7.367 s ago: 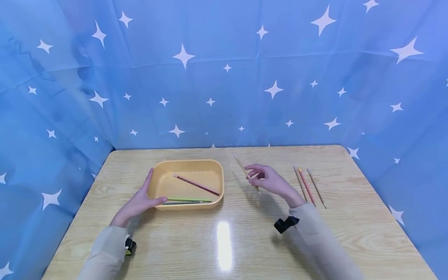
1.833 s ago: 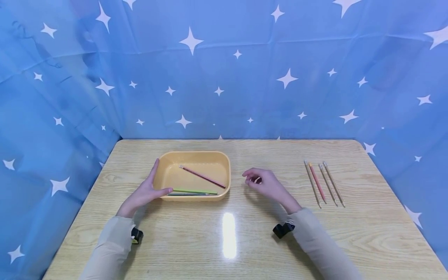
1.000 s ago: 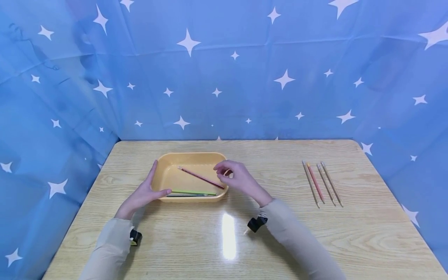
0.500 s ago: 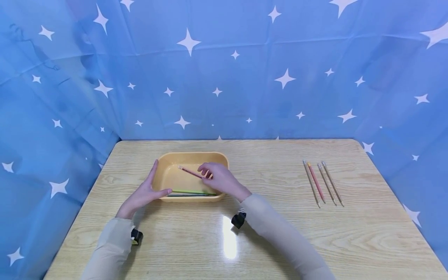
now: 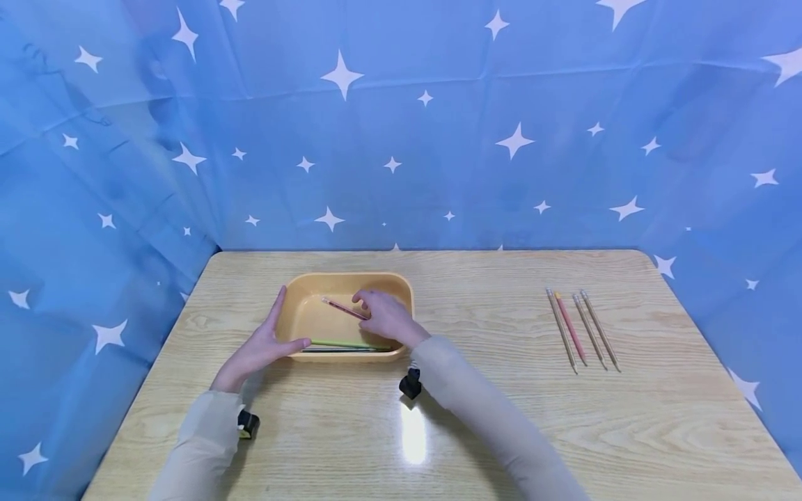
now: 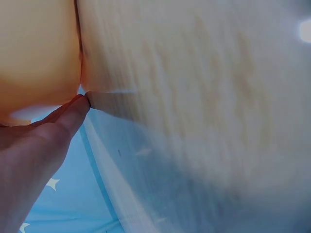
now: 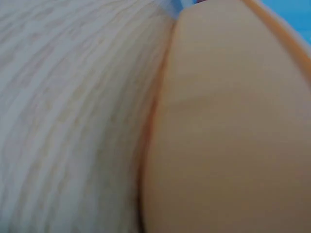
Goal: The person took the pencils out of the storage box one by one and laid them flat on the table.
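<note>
Right, so the dark red pencil [image 5: 344,308] is what I'm watching from my end: it's lying inside the yellow tray [image 5: 351,280], roughly in the middle. Big change is the right hand [image 5: 388,318], which was hanging beside the tray and has now crossed the right-hand rim and come down on that pencil, so I'd say the work has shifted to this one. Pencil hasn't budged in the tray as far as I can see. Long axis runs on a slant, pale end pointing far left, other end heading near right and hidden under the hand. Fingers are bent there, but I can't tell if the grip has actually pinched it. Left hand [image 5: 263,341] is at the tray's left end, fingers straight against the outside, thumb over the near rim. A green pencil [image 5: 344,343] lies along the near side inside. Further right, four more pencils [image 5: 562,331] sit side by side on the surface [image 5: 501,403].
</note>
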Available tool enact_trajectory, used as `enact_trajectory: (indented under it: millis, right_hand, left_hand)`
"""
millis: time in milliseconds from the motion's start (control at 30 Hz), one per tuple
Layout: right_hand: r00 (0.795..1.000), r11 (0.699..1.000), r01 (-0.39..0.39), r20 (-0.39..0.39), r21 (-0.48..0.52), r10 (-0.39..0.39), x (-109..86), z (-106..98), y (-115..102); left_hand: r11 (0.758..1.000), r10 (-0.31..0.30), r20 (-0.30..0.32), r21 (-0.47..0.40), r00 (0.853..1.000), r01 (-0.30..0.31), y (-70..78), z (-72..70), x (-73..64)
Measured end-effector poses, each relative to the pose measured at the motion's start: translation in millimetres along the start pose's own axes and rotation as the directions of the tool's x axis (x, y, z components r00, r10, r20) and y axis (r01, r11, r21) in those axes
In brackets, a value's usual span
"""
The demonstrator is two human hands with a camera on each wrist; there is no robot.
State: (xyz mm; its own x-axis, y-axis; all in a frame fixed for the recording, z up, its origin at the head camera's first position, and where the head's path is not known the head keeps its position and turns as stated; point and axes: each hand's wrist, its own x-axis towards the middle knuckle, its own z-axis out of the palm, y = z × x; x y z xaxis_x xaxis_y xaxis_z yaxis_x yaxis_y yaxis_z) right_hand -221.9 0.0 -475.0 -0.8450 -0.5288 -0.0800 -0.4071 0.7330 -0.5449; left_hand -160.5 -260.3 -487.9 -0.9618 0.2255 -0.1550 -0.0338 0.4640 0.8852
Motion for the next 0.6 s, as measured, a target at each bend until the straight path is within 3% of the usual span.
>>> enact_trajectory:
  millis: [333, 600]
  right_hand:
    - [0.999, 0.999, -0.048, 0.014, -0.012, 0.048, 7.1, 4.2, 0.7]
    - [0.999, 0.989, -0.038, 0.015, 0.143, 0.037, 5.7, 2.8, 2.3]
  left_hand:
    - [1.0, 0.017, 0.002, 0.006, 1.0, -0.017, -0.2, -0.9, -0.1]
    - [1.0, 0.016, 0.003, 0.016, 1.0, -0.016, -1.9, -0.4, 1.2]
